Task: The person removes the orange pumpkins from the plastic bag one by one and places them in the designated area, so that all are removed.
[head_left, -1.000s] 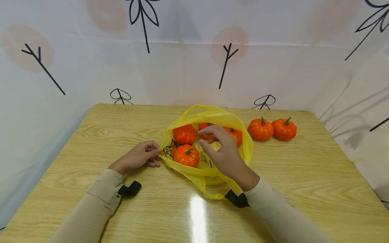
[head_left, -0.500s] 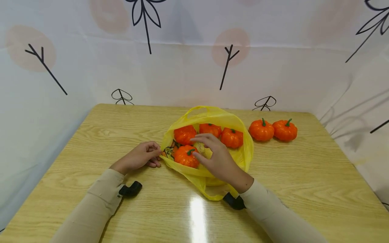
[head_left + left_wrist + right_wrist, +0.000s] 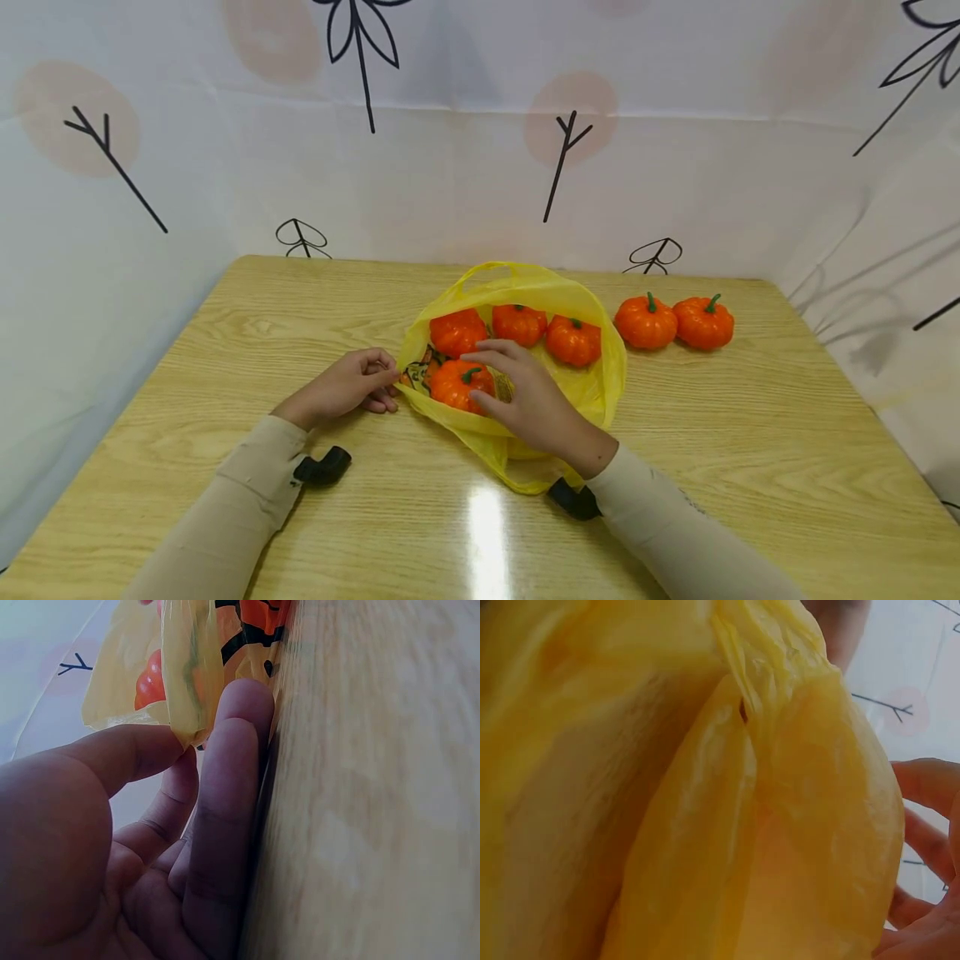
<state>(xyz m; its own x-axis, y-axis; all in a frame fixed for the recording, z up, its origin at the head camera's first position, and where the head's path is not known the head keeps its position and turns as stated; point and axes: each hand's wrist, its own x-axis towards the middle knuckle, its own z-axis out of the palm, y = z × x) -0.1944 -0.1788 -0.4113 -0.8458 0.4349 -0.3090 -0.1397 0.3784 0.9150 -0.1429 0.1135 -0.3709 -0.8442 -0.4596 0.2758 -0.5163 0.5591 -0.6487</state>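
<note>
A yellow plastic bag (image 3: 566,293) lies on the wooden table with its mouth spread wide. Several small orange pumpkins with green stems are inside, among them a front pumpkin (image 3: 453,382) and a back right pumpkin (image 3: 573,342). The person's left hand (image 3: 348,385) pinches the bag's left rim between thumb and index finger, seen close in the left wrist view. Over the bag, the right hand (image 3: 528,404) has its fingers spread and bent loosely beside the front pumpkin, thumb near its right side; contact cannot be told. Yellow plastic hides much of the right wrist view.
Two more orange pumpkins, a nearer one (image 3: 646,323) and a farther one (image 3: 703,323), stand side by side on the table (image 3: 750,433), right of the bag. A white patterned cloth (image 3: 450,183) hangs behind the table.
The right hand has moved left and slightly down, from the middle of the bag's mouth to the front pumpkin. The left hand stays at the rim.
</note>
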